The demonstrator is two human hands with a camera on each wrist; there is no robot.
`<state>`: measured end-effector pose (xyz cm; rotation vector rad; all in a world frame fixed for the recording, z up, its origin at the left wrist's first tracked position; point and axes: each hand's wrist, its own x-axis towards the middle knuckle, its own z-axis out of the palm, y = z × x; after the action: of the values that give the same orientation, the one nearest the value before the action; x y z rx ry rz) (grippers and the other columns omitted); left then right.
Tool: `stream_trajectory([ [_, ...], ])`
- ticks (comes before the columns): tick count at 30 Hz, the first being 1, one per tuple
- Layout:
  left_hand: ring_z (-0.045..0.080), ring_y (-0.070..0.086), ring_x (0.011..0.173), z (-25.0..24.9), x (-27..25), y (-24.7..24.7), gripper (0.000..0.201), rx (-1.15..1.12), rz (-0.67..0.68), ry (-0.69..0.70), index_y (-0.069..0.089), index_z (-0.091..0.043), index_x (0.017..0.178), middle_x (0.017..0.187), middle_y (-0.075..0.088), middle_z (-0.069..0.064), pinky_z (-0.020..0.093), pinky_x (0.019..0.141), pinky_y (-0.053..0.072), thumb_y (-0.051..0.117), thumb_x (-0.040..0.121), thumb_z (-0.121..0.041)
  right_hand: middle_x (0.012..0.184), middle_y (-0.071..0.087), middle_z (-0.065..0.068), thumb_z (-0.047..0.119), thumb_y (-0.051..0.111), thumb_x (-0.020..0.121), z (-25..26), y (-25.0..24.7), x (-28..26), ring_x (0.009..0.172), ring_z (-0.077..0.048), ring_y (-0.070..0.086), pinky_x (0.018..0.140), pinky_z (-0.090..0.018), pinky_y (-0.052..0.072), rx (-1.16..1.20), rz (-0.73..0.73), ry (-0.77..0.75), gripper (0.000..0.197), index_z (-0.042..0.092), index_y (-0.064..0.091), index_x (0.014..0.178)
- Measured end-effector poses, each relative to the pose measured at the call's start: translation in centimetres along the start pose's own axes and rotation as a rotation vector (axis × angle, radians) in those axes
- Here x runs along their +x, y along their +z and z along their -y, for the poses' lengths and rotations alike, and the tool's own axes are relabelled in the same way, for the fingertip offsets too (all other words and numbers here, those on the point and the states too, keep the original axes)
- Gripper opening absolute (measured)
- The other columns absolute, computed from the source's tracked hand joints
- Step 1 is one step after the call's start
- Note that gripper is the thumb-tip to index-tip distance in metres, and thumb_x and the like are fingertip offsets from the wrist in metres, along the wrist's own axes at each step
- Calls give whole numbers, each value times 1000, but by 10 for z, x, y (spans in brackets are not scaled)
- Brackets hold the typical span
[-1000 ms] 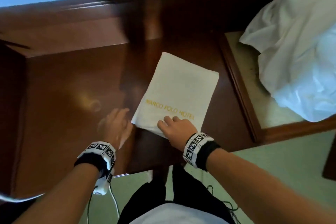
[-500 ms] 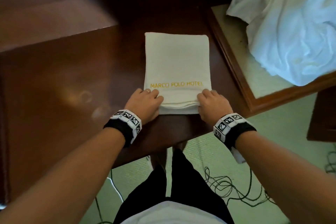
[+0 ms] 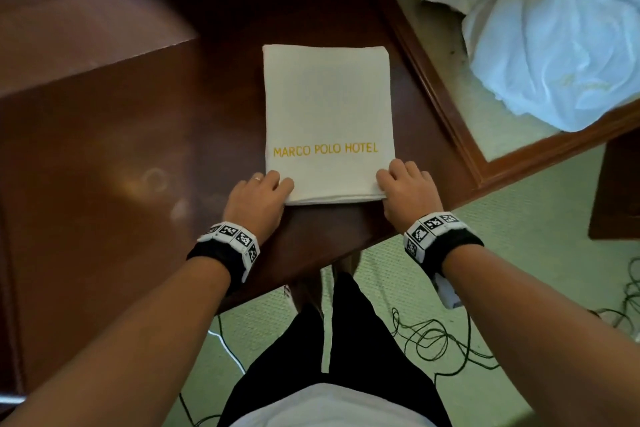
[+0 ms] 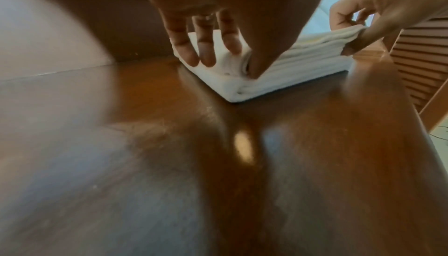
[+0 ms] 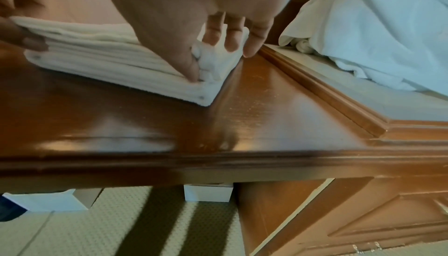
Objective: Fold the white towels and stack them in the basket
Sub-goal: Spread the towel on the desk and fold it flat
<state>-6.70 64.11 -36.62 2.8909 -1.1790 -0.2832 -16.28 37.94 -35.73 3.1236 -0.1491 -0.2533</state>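
**Folded towel gripped at both near corners**

The folded towel [image 3: 329,114], lettered MARCO POLO HOTEL, is laid flat on the wooden table [image 3: 104,184]. Its near left corner is pinched by the left hand [image 3: 258,199], thumb tucked among the layers; its near right corner is gripped likewise by the right hand [image 3: 407,196]. Right of the towel, crumpled white linen [image 3: 554,38] is heaped, seemingly on a framed tray [image 3: 450,121].

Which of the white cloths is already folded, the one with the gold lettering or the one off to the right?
The folded towel with the gold lettering, lying flat between both hands on the dark desk. The white cloth to the right is a crumpled heap.
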Motion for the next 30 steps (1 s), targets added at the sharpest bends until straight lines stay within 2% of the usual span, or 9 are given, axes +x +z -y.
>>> stream_trajectory([
  [3,36,57,85,-2,-5,3,35,-35,100,-64,53,-17,101,97,56,10,42,62,46,76,79,-28,97,50,-6,16,72,62,3,0,-5,90,-31,47,72,-38,34,24,96,40,37,17,55,95],
  [7,30,54,94,5,5,-10,49,-139,81,-177,50,-22,93,97,56,3,41,76,44,38,80,-68,108,47,3,46,51,72,-2,-13,6,104,-23,39,87,-39,31,307,137,143,41,25,56,106],
  [11,34,55,104,1,40,-16,64,-220,-135,-190,60,-18,120,117,59,8,43,82,43,33,85,-64,122,55,-3,51,44,81,12,-15,40,112,-28,48,89,-43,43,393,-159,114,51,19,62,117],
  [13,34,48,127,-8,58,-14,69,-171,-87,-143,48,-20,141,143,50,9,47,94,42,32,90,-64,147,44,-6,52,44,91,24,-12,55,132,-30,40,101,-49,38,306,-111,73,56,21,51,137],
  [16,28,11,153,-5,64,5,75,-112,117,-135,10,-31,159,169,5,-1,53,117,21,19,96,-69,166,1,-1,60,28,98,19,7,63,152,-26,4,116,-53,17,182,120,44,66,31,15,156],
  [18,25,-2,155,11,57,13,77,-118,175,-226,-3,-33,159,168,-10,-7,55,121,10,14,95,-72,166,-6,4,62,22,99,1,18,59,152,-21,-4,118,-54,13,180,157,96,66,33,9,156],
  [22,28,3,154,35,58,0,81,-157,146,-440,8,-18,160,169,0,5,54,120,14,18,97,-67,163,21,-6,52,28,98,-24,5,72,149,-26,20,113,-49,27,276,-11,197,61,20,36,149],
  [26,27,4,154,24,104,-19,79,-132,57,-211,5,-24,160,169,-2,1,52,119,15,16,96,-69,165,12,-3,49,33,102,-16,-21,120,151,-24,14,115,-48,21,273,-25,-8,59,24,26,155],
  [30,28,-3,154,27,139,-24,77,-102,238,-212,-2,-28,160,168,-13,-4,56,121,10,14,96,-70,166,-5,2,53,31,100,-22,-21,150,152,-23,-1,118,-54,15,149,197,-13,64,28,14,156],
])
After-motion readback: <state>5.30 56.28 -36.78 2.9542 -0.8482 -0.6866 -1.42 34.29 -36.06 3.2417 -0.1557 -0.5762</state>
